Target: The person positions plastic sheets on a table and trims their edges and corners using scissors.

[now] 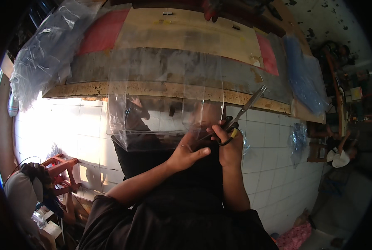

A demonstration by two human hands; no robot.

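Note:
A clear plastic sheet or bag (165,112) hangs over the front edge of the worktable (169,88) and down towards my lap. My left hand (187,155) is at its lower right edge, thumb stretched out and apart from the fingers. Those fingers reach up at the plastic, and their tips are hard to make out through it. Close by on the right, my right hand (229,148) grips a pair of scissors (247,105) by its dark handles, which have a yellow patch. The blades point up and away to the right, clear of the plastic, and look nearly closed.
Crumpled clear plastic (48,56) drapes over the table's left end; bluish plastic sheets (305,75) lie at its right. A red stool (63,168) stands on the tiled floor (265,166) at left. Other people sit at the far left and far right (340,156).

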